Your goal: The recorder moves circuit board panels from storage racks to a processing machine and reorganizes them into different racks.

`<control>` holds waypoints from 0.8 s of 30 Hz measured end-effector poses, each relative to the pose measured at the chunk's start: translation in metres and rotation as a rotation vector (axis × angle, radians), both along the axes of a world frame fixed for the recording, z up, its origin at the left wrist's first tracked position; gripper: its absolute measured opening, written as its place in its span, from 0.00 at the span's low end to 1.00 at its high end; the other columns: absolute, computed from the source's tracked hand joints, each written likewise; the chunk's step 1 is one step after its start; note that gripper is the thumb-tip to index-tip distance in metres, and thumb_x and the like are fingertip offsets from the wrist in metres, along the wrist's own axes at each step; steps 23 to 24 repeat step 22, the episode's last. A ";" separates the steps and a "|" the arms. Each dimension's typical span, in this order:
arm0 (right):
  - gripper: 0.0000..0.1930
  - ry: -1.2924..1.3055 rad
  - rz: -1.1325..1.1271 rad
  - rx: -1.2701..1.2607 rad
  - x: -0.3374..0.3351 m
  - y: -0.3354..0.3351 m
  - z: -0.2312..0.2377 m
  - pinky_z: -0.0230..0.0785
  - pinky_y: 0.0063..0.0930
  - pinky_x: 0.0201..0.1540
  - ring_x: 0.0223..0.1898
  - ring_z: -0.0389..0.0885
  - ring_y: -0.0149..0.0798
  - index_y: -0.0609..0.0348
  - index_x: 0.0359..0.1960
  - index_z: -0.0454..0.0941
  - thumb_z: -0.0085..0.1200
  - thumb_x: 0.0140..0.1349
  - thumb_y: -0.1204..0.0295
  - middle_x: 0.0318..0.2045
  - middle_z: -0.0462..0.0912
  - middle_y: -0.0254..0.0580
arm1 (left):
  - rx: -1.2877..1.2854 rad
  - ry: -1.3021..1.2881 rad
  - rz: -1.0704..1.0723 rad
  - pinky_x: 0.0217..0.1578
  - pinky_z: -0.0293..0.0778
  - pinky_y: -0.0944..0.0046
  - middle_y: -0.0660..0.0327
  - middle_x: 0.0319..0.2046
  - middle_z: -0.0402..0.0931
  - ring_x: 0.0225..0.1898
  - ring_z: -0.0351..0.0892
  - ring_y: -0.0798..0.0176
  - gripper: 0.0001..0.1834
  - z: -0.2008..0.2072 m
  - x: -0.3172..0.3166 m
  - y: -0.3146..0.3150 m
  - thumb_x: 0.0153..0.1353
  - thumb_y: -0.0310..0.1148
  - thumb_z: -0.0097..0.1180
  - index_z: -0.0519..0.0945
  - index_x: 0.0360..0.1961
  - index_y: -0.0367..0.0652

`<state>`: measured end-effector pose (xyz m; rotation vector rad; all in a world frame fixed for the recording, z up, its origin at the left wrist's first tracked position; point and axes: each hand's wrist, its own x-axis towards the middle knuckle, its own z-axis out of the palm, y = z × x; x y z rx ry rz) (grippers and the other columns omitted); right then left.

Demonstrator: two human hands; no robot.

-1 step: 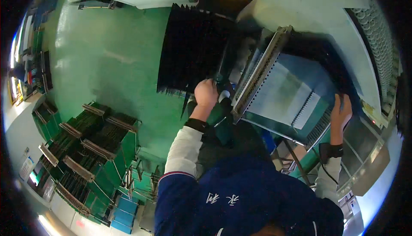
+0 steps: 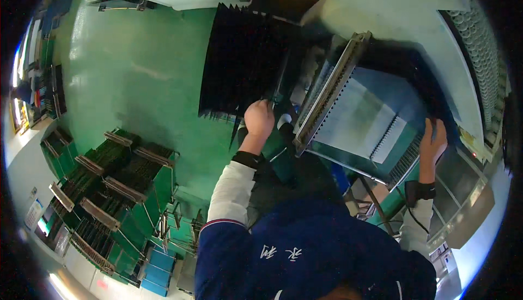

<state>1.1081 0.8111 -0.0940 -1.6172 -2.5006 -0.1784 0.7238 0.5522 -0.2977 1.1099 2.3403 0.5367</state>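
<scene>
My left hand [image 2: 259,119] is closed at the near right corner of a dark stack of thin black panels [image 2: 245,60] with a jagged far edge. Its fingertips pinch at that corner, and what exactly lies between them is hidden. To the right stands a slotted metal rack [image 2: 333,94] with toothed bars and pale grey flat sheets [image 2: 359,117] inside. My right hand [image 2: 433,144] is at the rack's right side, by the edge of a dark panel [image 2: 422,76]. Its fingers are stretched out with a gap between them.
Several slotted racks full of dark boards [image 2: 111,185] stand at the left on the green floor [image 2: 141,65]. Blue bins [image 2: 158,271] are near them. A pale machine housing [image 2: 392,5] borders the far right, with a spiral hose [image 2: 476,60] at its side.
My left hand has shifted slightly left, and the black panels beside it have moved a little the same way. My right hand and the rack have stayed in place.
</scene>
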 end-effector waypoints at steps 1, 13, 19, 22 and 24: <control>0.16 -0.005 0.014 0.014 -0.002 0.001 0.001 0.72 0.42 0.45 0.41 0.79 0.57 0.70 0.39 0.77 0.58 0.59 0.66 0.40 0.81 0.58 | 0.048 0.020 0.016 0.33 0.73 0.49 0.50 0.26 0.77 0.31 0.77 0.44 0.08 0.001 -0.004 -0.002 0.56 0.32 0.52 0.79 0.27 0.38; 0.14 -0.029 0.047 0.039 -0.007 0.001 0.002 0.72 0.43 0.41 0.38 0.79 0.57 0.69 0.39 0.77 0.59 0.58 0.69 0.38 0.81 0.57 | 0.119 0.046 0.063 0.33 0.73 0.49 0.49 0.27 0.77 0.31 0.77 0.43 0.09 -0.006 -0.005 0.002 0.57 0.31 0.52 0.79 0.32 0.36; 0.14 -0.020 -0.010 -0.003 -0.009 -0.002 0.003 0.72 0.43 0.44 0.40 0.80 0.56 0.69 0.39 0.78 0.59 0.58 0.68 0.39 0.81 0.57 | 0.060 0.006 0.038 0.34 0.73 0.49 0.48 0.30 0.78 0.32 0.77 0.43 0.10 -0.001 0.003 -0.005 0.56 0.31 0.52 0.79 0.33 0.35; 0.14 -0.017 -0.023 -0.011 -0.007 -0.002 0.003 0.71 0.42 0.46 0.42 0.80 0.54 0.67 0.41 0.78 0.58 0.59 0.68 0.40 0.81 0.56 | 0.022 0.026 0.026 0.36 0.73 0.49 0.48 0.31 0.78 0.34 0.77 0.42 0.11 -0.001 0.001 -0.007 0.56 0.32 0.53 0.79 0.35 0.36; 0.14 -0.017 -0.023 -0.011 -0.007 -0.002 0.003 0.71 0.42 0.46 0.42 0.80 0.54 0.67 0.41 0.78 0.58 0.59 0.68 0.40 0.81 0.56 | 0.022 0.026 0.026 0.36 0.73 0.49 0.48 0.31 0.78 0.34 0.77 0.42 0.11 -0.001 0.001 -0.007 0.56 0.32 0.53 0.79 0.35 0.36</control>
